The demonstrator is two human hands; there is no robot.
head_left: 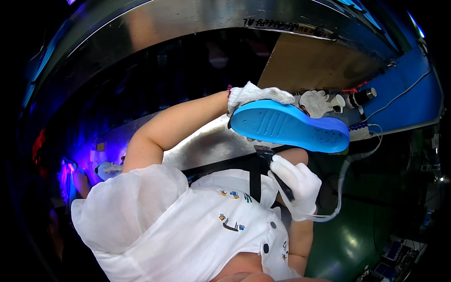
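Observation:
My left hand [260, 95], in a white knitted glove, is closed around the upper edge of a bright blue shoe sole [287, 126]. The sole is tilted so that its ridged, pitted face shows; its toe end is at the left. Below it, my right hand [303, 183], in a smooth white glove, grips a brush [265, 152] with a dark handle. The bristles point up towards the sole's lower edge, with a small gap between them. A clear tube [342, 181] runs to my right hand from beyond the heel end. My fingers behind the sole are hidden.
A shiny metal bench [202, 145] lies beneath my left arm. Beyond the sole are a loose white glove [314, 103], a white cup [337, 104], a dark bottle [362, 97] and a cardboard sheet [314, 63]. A curved metal rail [155, 28] crosses the far side.

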